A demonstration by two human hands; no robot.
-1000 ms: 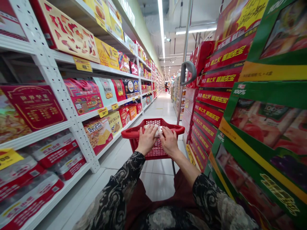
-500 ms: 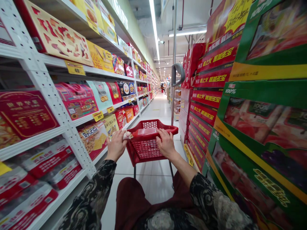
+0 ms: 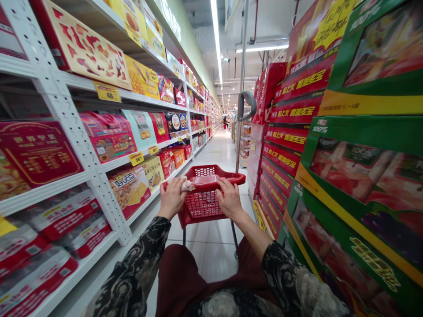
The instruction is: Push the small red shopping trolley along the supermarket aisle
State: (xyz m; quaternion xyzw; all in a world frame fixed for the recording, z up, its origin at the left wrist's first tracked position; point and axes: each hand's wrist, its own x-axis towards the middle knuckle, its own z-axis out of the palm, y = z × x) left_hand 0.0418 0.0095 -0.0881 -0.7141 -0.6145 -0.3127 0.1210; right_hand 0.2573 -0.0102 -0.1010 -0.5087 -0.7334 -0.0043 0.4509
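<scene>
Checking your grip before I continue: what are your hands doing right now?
Left hand: closed, holding a crumpled whitish wad, perhaps tissue, at the red cart handle.
Right hand: closed over the red cart handle.

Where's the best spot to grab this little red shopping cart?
Take the red shopping cart by its flared top rim, from above on the near side, as the left hand and right hand do. The rim juts outward, so fingers can curl over it, and it's sturdier than the mesh sides.
</scene>
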